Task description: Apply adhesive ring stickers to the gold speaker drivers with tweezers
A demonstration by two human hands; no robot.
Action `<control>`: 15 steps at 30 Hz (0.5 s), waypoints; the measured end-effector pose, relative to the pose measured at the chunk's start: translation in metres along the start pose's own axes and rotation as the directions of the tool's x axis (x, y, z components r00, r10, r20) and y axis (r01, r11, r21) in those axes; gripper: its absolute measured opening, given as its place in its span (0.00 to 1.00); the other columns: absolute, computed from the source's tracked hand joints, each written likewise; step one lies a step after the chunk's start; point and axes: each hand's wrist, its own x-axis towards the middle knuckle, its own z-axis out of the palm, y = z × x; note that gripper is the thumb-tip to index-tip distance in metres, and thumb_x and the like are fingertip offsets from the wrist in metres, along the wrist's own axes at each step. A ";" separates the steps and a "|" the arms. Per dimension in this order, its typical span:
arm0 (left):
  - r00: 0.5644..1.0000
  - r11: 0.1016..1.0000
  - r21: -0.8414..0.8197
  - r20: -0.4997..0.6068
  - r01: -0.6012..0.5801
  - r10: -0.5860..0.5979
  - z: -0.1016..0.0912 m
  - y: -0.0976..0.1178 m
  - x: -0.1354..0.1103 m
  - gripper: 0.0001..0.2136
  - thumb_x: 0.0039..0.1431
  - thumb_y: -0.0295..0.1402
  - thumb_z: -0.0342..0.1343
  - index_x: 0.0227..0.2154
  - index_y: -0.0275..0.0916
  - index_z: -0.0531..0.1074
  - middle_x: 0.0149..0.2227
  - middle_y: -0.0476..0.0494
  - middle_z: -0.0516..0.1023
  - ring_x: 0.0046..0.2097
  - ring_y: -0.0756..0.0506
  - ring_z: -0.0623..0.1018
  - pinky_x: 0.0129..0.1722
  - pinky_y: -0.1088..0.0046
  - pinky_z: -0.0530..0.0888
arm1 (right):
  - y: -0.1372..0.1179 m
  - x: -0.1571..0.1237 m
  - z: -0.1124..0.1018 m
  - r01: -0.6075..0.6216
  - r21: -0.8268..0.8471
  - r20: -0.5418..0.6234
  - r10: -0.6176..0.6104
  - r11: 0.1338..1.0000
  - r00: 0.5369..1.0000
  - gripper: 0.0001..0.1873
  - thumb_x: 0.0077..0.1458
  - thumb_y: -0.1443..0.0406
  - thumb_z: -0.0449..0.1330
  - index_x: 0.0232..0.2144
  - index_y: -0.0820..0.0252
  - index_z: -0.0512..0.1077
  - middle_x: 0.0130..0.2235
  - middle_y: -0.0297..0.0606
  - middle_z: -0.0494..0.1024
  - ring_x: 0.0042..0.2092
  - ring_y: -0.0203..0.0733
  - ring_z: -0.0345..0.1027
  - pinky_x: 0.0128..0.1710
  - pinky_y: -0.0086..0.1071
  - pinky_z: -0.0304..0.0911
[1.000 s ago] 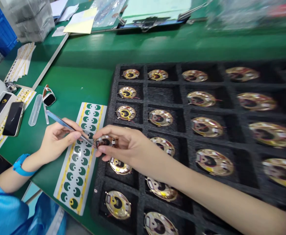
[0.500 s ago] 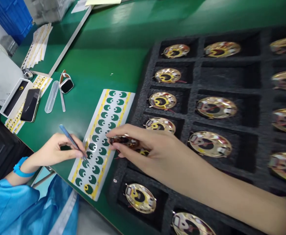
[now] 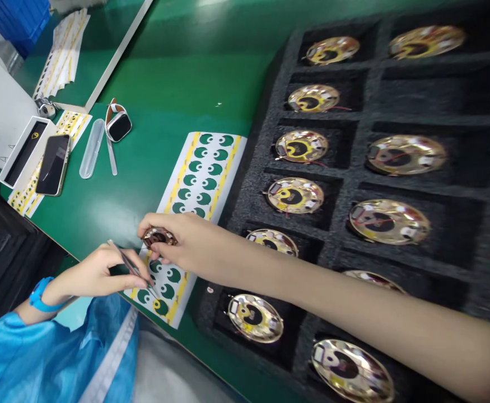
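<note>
My left hand [image 3: 99, 272], with a blue band at its wrist, is closed on slim metal tweezers [image 3: 124, 258]. The tweezers' tips are at the yellow sticker [image 3: 159, 307] near the close end of the sticker sheet [image 3: 231, 162]; whether they touch it I cannot tell. That sheet is white with yellow strips and rows of round cut-outs showing the green table. Over the sheet, my right hand [image 3: 173, 238] pinches a small oval gold-coloured part [image 3: 159, 237] with a dark middle, partly covered by the fingers. My right forearm crosses above the black foam tray [image 3: 374, 112].
Similar oval parts, such as one [image 3: 295, 196], lie in the tray's compartments. Left on the green table are a phone [image 3: 54, 165], a watch [image 3: 119, 126], a clear plastic case [image 3: 92, 149] and a white box [image 3: 23, 154]. More sticker sheets [image 3: 62, 53] lie farther back.
My right hand has carried the oval part left, from the tray's edge to above the sheet. The tweezers' tips have moved down the sheet to the yellow sticker. The view has shifted.
</note>
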 end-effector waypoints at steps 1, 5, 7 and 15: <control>1.000 1.000 -0.002 -0.004 -0.003 0.003 0.000 0.000 0.001 0.10 0.62 0.35 0.57 0.32 0.33 0.76 0.32 0.39 0.82 0.34 0.48 0.81 0.35 0.76 0.76 | 0.000 0.000 -0.001 -0.009 0.007 0.012 0.009 1.000 1.000 0.13 0.53 0.81 0.53 0.33 0.61 0.68 0.26 0.28 0.72 0.28 0.33 0.65 0.29 0.26 0.56; 1.000 1.000 -0.011 0.007 -0.012 0.012 -0.001 -0.001 0.003 0.08 0.62 0.32 0.57 0.31 0.32 0.76 0.33 0.38 0.82 0.33 0.49 0.81 0.34 0.77 0.76 | -0.003 0.000 -0.003 -0.042 0.003 0.036 0.042 0.999 0.998 0.14 0.54 0.81 0.52 0.34 0.60 0.69 0.25 0.27 0.70 0.27 0.32 0.64 0.29 0.25 0.57; 1.000 1.000 -0.005 0.023 -0.010 0.011 -0.001 -0.001 0.003 0.07 0.61 0.30 0.57 0.30 0.32 0.76 0.34 0.39 0.82 0.33 0.49 0.80 0.34 0.78 0.76 | -0.003 0.000 -0.003 -0.050 -0.012 0.035 0.050 0.999 0.998 0.13 0.55 0.80 0.53 0.34 0.60 0.69 0.25 0.27 0.69 0.26 0.32 0.64 0.28 0.25 0.58; 0.999 1.000 -0.008 0.048 -0.016 0.016 -0.002 -0.001 0.006 0.05 0.60 0.29 0.58 0.30 0.33 0.76 0.33 0.40 0.81 0.33 0.49 0.80 0.34 0.77 0.76 | -0.002 0.000 -0.004 -0.045 0.023 0.049 0.044 0.999 0.998 0.14 0.54 0.81 0.51 0.33 0.59 0.69 0.25 0.27 0.70 0.27 0.33 0.65 0.30 0.25 0.60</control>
